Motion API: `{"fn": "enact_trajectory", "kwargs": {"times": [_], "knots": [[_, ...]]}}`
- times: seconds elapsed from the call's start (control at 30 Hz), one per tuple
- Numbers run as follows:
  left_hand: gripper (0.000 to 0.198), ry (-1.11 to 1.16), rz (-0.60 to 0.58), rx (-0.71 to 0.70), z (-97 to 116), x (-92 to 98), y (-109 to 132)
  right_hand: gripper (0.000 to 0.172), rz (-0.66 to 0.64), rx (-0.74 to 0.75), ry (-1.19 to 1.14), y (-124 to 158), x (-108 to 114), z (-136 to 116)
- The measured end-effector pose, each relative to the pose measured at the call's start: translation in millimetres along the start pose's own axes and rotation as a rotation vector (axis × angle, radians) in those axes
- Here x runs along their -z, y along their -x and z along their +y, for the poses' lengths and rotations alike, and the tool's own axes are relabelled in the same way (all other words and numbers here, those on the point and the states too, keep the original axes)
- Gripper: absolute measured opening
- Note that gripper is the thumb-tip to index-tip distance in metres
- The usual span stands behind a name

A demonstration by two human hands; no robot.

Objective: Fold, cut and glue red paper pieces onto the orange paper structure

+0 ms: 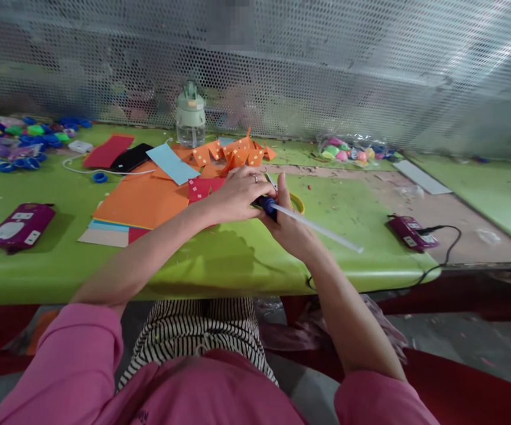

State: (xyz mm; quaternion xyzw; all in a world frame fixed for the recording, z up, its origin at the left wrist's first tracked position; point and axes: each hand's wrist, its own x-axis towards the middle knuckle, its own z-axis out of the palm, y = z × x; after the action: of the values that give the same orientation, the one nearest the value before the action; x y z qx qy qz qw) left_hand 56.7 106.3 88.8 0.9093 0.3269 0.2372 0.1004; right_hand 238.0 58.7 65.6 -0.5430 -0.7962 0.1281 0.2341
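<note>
My right hand (291, 229) is wrapped round a dark blue glue gun (267, 205), thumb raised. A long translucent glue stick (319, 225) sticks out of its back end toward the lower right. My left hand (241, 193), with a ring on one finger, is closed over the front of the gun, and its fingertips are partly hidden. Beneath the left wrist lies a red paper piece (198, 188) with pale squares. Just beyond the hands stand folded orange paper pieces (240, 154) with pale squares. Partly behind the right hand shows a yellow ring (298, 203).
Stacked orange sheets (142, 200) and a light blue card (173, 164) lie left of centre. A water bottle (191, 118) stands by the perforated metal screen (282, 77). Purple packs lie left (19, 227) and right (412, 232), the right one with a black cord (454, 254).
</note>
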Motion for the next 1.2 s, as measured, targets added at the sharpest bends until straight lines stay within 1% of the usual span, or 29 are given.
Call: {"fn": "enact_trajectory", "kwargs": {"times": [0.1,0.2,0.23,0.27,0.37,0.4,0.47,0.53,0.57,0.6,0.63,0.7,0.77,0.83,0.93,1.0,1.1,1.2], "knots": [[0.023,-0.022,-0.007,-0.011,-1.4,0.0,1.6,0.088,0.019,-0.001,-0.049,1.0,-0.1,-0.6],[0.019,-0.04,-0.01,-0.031,-4.0,1.8,4.1,0.09,0.019,-0.056,-0.102,-1.6,1.5,10.4],[0.018,-0.043,-0.012,-0.04,-4.0,2.4,5.1,0.086,-0.006,-0.062,-0.118,-2.9,1.9,15.7],[0.017,-0.045,-0.015,-0.047,-3.4,2.9,5.9,0.078,-0.047,-0.06,-0.134,-4.0,2.0,21.1],[0.016,-0.046,-0.035,-0.052,0.5,4.2,7.5,0.048,-0.172,-0.039,-0.184,-5.9,-0.4,32.9],[0.017,-0.045,-0.04,-0.044,0.8,5.4,7.7,0.042,-0.186,-0.045,-0.207,-6.2,-1.8,34.4],[0.028,-0.036,-0.024,-0.011,-4.3,10.8,7.9,0.037,-0.174,-0.072,-0.266,-7.3,-4.1,34.7],[0.046,-0.025,0.038,0.061,-20.2,20.8,8.6,0.037,-0.152,-0.123,-0.379,-11.2,-4.8,33.1],[0.051,-0.025,0.083,0.113,-32.1,26.7,9.4,0.038,-0.144,-0.153,-0.446,-14.6,-4.7,32.2],[0.048,-0.033,0.122,0.184,-45.8,32.3,10.5,0.038,-0.139,-0.179,-0.508,-19.0,-4.8,31.5],[0.04,-0.043,0.149,0.267,-60.1,36.9,11.7,0.038,-0.135,-0.205,-0.562,-24.3,-5.2,30.9],[0.033,-0.066,0.176,0.442,-86.6,40.9,14.5,0.036,-0.137,-0.236,-0.62,-36.4,-8.1,29.6],[0.033,-0.056,0.162,0.551,-105.2,36.4,16.9,0.034,-0.147,-0.249,-0.624,-48.1,-14.0,27.4],[0.031,-0.05,0.133,0.597,-114.5,25.7,18.3,0.033,-0.158,-0.246,-0.609,-56.7,-21.4,24.4],[0.029,-0.098,0.084,0.636,-118.9,8.2,18.5,0.037,-0.161,-0.221,-0.583,-61.9,-30.9,20.2],[0.029,-0.128,0.067,0.663,-120.7,0.3,17.5,0.041,-0.148,-0.217,-0.559,-61.5,-34.4,18.9],[0.029,-0.109,0.033,0.703,-123.9,-4.7,15.6,0.044,-0.135,-0.205,-0.501,-59.5,-36.0,19.0],[0.028,-0.084,-0.005,0.724,-124.1,-5.4,13.9,0.046,-0.131,-0.172,-0.436,-58.5,-36.1,19.6]]}}
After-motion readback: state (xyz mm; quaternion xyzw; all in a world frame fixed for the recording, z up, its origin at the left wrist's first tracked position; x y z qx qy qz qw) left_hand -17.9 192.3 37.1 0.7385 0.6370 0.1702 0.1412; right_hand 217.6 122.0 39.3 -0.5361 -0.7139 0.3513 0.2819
